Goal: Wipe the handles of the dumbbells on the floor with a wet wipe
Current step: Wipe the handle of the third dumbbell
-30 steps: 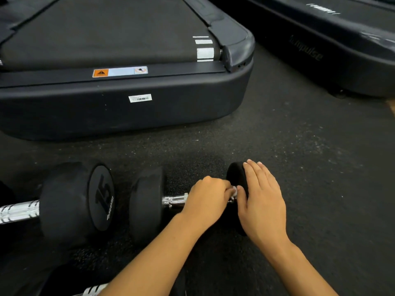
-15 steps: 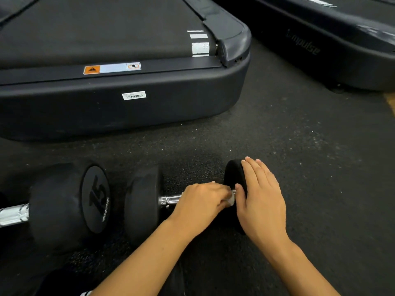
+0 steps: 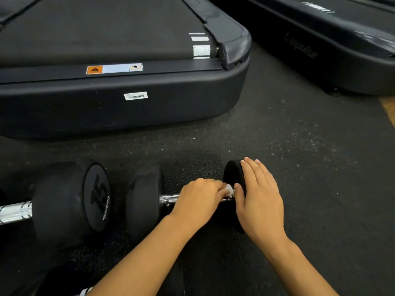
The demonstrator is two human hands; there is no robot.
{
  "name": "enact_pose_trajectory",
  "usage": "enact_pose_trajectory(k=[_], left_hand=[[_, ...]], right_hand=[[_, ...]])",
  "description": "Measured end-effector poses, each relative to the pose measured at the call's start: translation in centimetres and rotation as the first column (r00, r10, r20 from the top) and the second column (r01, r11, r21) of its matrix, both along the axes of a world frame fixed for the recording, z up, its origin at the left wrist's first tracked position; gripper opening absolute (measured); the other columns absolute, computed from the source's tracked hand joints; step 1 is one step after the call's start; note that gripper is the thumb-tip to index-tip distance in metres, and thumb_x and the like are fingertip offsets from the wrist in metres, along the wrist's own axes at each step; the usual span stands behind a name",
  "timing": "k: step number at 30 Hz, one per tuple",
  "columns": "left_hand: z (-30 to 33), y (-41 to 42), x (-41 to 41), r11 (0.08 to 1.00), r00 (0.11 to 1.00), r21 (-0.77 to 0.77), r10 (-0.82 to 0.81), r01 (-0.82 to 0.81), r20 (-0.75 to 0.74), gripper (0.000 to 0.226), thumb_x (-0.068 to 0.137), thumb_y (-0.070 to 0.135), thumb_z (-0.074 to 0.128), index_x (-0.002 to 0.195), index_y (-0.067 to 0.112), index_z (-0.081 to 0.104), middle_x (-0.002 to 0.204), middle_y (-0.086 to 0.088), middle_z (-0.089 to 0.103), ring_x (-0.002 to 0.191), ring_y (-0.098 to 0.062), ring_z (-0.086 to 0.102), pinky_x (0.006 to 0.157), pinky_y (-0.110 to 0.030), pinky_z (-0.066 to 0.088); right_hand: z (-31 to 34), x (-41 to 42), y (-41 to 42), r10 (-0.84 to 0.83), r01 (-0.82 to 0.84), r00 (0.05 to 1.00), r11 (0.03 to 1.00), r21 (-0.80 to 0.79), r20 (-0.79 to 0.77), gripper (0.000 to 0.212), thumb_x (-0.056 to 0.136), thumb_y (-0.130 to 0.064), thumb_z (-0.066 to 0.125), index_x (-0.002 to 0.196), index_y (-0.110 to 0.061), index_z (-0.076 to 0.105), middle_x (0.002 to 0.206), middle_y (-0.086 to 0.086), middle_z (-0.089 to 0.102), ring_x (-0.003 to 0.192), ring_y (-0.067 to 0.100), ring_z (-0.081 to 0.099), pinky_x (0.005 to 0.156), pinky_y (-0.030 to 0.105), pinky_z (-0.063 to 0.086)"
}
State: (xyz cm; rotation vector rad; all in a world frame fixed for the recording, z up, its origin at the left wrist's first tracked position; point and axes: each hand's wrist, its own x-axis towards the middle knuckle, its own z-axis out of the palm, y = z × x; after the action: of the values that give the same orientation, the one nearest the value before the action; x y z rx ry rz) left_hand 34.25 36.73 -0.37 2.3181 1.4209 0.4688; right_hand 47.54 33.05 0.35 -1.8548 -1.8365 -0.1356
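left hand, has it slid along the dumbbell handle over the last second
No real slide. The left hand stays wrapped on the handle with the wet wipe, just as close to the right hand steadying the end.

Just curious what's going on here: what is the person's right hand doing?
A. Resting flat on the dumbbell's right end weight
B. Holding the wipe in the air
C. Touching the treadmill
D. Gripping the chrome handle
A: the right hand lies open on the black end weight, while the left hand presses the white wet wipe onto the chrome handle.
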Motion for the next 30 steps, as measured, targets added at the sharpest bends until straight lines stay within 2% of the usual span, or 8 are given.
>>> enact_pose_trajectory(k=[4,9,13,17,20,24,28,30], left_hand=[[0.3,-1.6,-1.1,0.997,0.996,-0.037,-0.067,0.070,0.065,0.039,0.094,0.021,0.052,0.133,0.026,0.049,0.139,0.008,0.047,0.125,-0.009,0.045,0.104,-0.025,0.035],[1.5,-2.9,-1.5,0.999,0.984,0.005,0.031,-0.033,0.178,0.054,0.089,0.018,0.057,0.139,0.031,0.039,0.132,0.008,0.053,0.115,-0.013,0.054,0.096,-0.029,0.043],[3.4,-4.1,-3.3,0.999,0.983,-0.003,0.037,-0.037,0.182,0.070,0.089,0.021,0.056,0.144,0.039,0.017,0.126,0.013,0.056,0.104,-0.008,0.058,0.085,-0.024,0.047],[4.5,-5.4,-5.2,0.999,0.994,0.042,0.013,-0.017,0.105,0.067,0.091,0.026,0.054,0.143,0.039,0.015,0.123,0.013,0.057,0.100,-0.004,0.057,0.085,-0.024,0.047],[4.6,-6.0,-6.7,0.993,0.999,0.111,0.029,-0.032,0.035,0.070,0.085,0.036,0.059,0.144,0.035,0.021,0.139,0.013,0.042,0.127,0.000,0.037,0.104,-0.021,0.035],[4.1,-6.1,-9.2,0.957,0.980,0.237,0.186,-0.164,-0.073,0.077,0.076,0.046,0.061,0.142,0.022,0.031,0.149,0.005,0.030,0.140,-0.011,0.018,0.114,-0.038,0.019],[3.0,-6.5,-10.2,0.966,0.968,0.112,0.240,-0.231,-0.076,0.082,0.083,0.045,0.059,0.147,0.029,0.011,0.154,0.016,0.001,0.140,-0.002,-0.012,0.115,-0.031,0.009],[2.7,-6.6,-10.4,0.969,0.972,0.098,0.231,-0.227,-0.033,0.081,0.085,0.043,0.058,0.146,0.032,0.006,0.151,0.022,-0.006,0.138,0.003,-0.017,0.112,-0.025,0.007]], right_hand=[[-0.1,0.1,0.0,0.011,-0.011,1.000,1.000,-0.027,-0.010,0.049,0.083,-0.021,0.048,0.129,-0.003,0.049,0.134,0.010,0.052,0.128,0.024,0.040,0.108,0.033,0.028],[1.0,0.3,-1.3,0.205,-0.208,0.969,0.978,-0.002,-0.137,0.045,0.090,-0.026,0.046,0.131,-0.011,0.047,0.138,0.003,0.044,0.135,0.019,0.028,0.111,0.032,0.023],[1.5,-1.2,-3.1,0.372,-0.371,0.927,0.928,0.034,-0.043,0.031,0.088,-0.024,0.048,0.115,-0.014,0.058,0.121,-0.001,0.053,0.112,0.017,0.044,0.091,0.029,0.039],[1.8,-2.6,-3.0,0.476,-0.475,0.871,0.879,0.038,-0.122,0.021,0.089,-0.016,0.053,0.106,-0.012,0.063,0.103,-0.002,0.061,0.088,0.014,0.051,0.075,0.025,0.044],[1.8,-3.6,-3.0,0.398,-0.400,0.911,0.917,0.010,-0.108,0.026,0.083,-0.005,0.061,0.107,-0.013,0.061,0.094,-0.002,0.057,0.080,0.016,0.050,0.063,0.031,0.048],[0.9,-4.4,-1.6,0.165,-0.163,0.986,0.980,-0.111,0.005,0.066,0.058,0.009,0.074,0.121,-0.006,0.057,0.079,0.006,0.048,0.068,0.020,0.046,0.051,0.028,0.043],[-0.5,-5.1,-1.5,0.109,-0.083,0.975,0.987,-0.140,0.192,0.040,0.051,0.003,0.082,0.088,0.001,0.068,0.077,0.012,0.053,0.065,0.025,0.050,0.049,0.030,0.040],[-0.7,-5.0,-1.0,0.072,-0.080,0.996,0.981,-0.176,-0.051,0.029,0.070,0.000,0.074,0.098,0.001,0.065,0.094,0.013,0.058,0.082,0.024,0.053,0.066,0.031,0.044]])
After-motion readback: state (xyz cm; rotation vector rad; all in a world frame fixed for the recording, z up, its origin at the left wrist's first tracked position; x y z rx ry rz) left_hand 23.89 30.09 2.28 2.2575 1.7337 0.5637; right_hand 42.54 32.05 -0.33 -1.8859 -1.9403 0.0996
